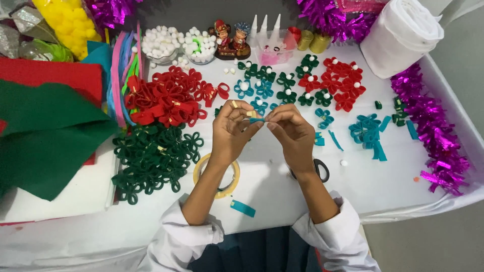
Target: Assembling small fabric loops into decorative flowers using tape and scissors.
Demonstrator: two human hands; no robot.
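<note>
A: In the head view, what are the fingers doing?

B: The left hand (231,132) and the right hand (294,133) meet over the middle of the table (383,186). The fingertips of both are pinched together on 1 small teal felt strip (257,120), held just above the surface.

A: And around them?

B: A tape roll (217,176) lies under the left wrist, scissors (319,170) beside the right wrist, and 1 loose teal piece (243,208) sits near the front edge.

A: Containers?

B: 2 clear bowls (160,44) at the back edge hold white pompoms (199,43). A clear tub (275,50) beside them holds white cone-tipped bottles; its other contents are unclear.
</note>
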